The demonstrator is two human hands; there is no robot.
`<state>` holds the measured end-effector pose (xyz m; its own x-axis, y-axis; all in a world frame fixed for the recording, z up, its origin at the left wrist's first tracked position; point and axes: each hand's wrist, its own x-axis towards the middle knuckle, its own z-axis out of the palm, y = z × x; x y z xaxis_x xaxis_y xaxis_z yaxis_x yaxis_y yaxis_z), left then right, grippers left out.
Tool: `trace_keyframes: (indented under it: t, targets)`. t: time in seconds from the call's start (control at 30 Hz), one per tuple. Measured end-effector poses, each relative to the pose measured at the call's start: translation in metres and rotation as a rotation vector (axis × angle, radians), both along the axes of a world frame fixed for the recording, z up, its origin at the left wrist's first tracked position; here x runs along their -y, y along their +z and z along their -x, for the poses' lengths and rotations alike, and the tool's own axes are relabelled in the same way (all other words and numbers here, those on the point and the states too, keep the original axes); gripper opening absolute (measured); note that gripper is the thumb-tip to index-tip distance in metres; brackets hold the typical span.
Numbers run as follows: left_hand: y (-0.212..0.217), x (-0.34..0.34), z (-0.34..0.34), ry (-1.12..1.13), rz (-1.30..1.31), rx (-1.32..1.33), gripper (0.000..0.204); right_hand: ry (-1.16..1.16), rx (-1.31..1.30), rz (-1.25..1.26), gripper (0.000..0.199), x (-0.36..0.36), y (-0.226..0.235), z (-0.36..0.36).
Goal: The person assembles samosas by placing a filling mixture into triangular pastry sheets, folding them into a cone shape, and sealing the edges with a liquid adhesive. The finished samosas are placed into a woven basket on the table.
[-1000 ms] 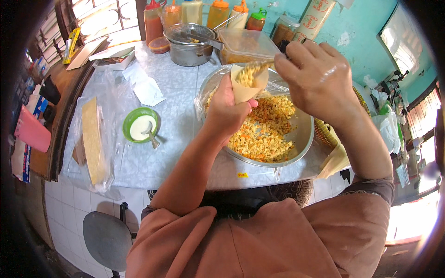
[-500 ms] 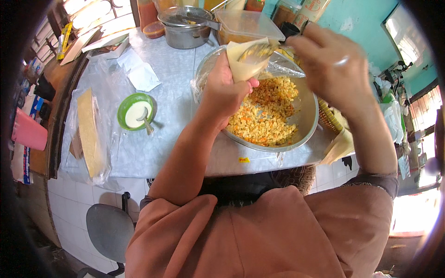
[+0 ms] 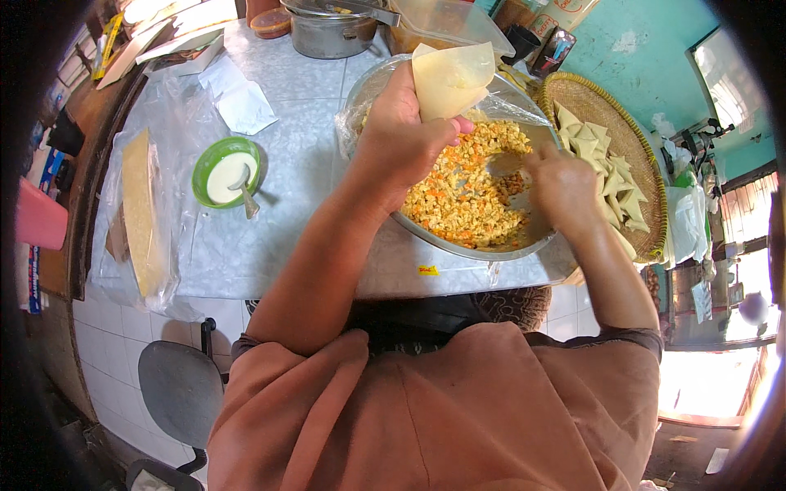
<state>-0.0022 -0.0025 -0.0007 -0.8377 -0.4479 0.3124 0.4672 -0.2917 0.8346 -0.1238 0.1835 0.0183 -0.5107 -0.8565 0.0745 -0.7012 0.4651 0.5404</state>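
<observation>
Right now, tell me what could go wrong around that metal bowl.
The pale wrapper, held up by the left hand alone, might slip or spill anything inside it. The metal bowl sits near the table's front edge, so a push from the right hand could shift it. Loose clear plastic at its back rim might get dragged into the filling.

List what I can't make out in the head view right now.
- Inside of the wrapper: hidden by its near side.
- Whether the right hand holds anything: hidden by its own blurred fingers.
- Part of the metal bowl: covered by the left hand.
- Top of the pot: cut off by the upper edge.
</observation>
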Motion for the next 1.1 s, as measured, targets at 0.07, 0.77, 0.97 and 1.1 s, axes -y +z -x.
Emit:
trace_keyframes:
  t: [0.07, 0.77, 0.97, 1.1]
  targets:
    - [-0.001, 0.002, 0.000, -0.005, 0.015, -0.006, 0.049, 0.043, 0.150, 0.073, 0.025, 0.009, 0.000, -0.015]
    - [-0.005, 0.001, 0.001, 0.012, 0.159, 0.107, 0.049, -0.112, 0.928, 0.345, 0.023, -0.002, 0.077, 0.046]
    - [-0.010, 0.002, 0.007, 0.047, 0.278, 0.126, 0.049, 0.107, 1.159, 0.739, 0.022, 0.015, 0.109, 0.020]
    - [-0.010, 0.006, 0.005, 0.004, 0.190, 0.091, 0.049, 0.391, 0.073, 0.647, 0.022, 0.043, 0.078, -0.026]
